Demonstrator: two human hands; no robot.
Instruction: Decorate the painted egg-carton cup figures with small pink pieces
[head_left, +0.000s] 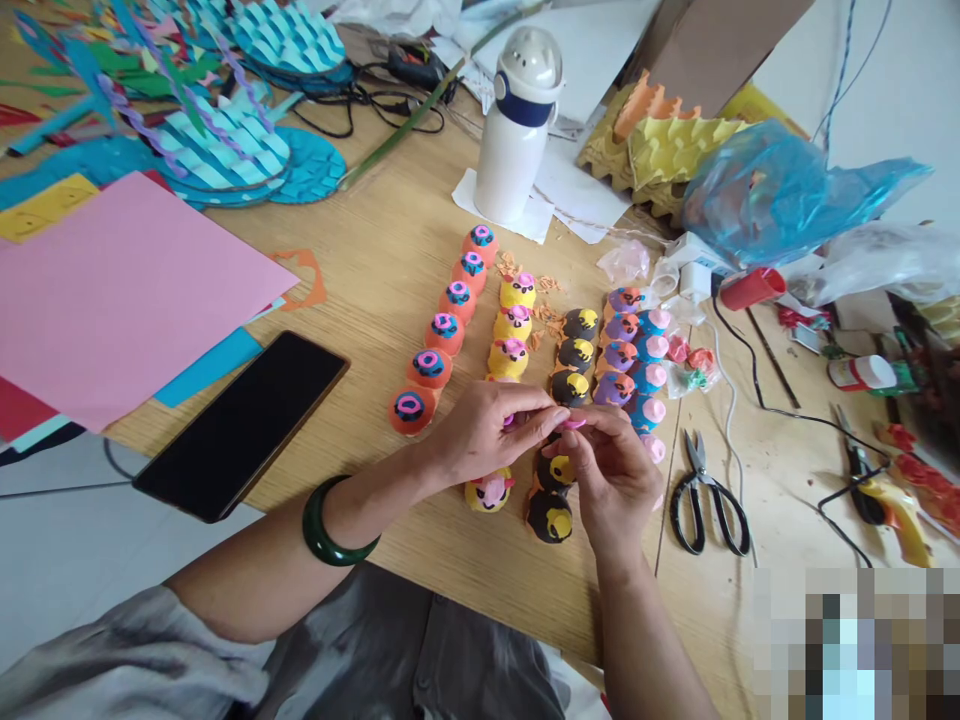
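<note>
My left hand (pixel 491 435) and my right hand (pixel 615 470) meet above rows of painted egg-carton cups. Between their fingertips is a small pink piece of clay (pixel 574 423), pinched from both sides. Beneath the hands runs the row of yellow cups (pixel 517 292) with pink trim, partly covered. Black cups with yellow tops (pixel 550 517) lie under and beside my right hand. To the left stands a row of orange cups (pixel 431 367) with blue and pink rings. Purple cups (pixel 619 356) and blue cups with pink tops (pixel 655 347) line up on the right.
A black phone (pixel 244 420) and pink paper (pixel 142 290) lie left. Behind the rows stands a white bottle (pixel 514 140). Black-handled scissors (pixel 705 500), cables, a glue gun (pixel 889 510) and a blue plastic bag (pixel 780 190) are on the right. Orange scraps (pixel 550 318) lie among the rows.
</note>
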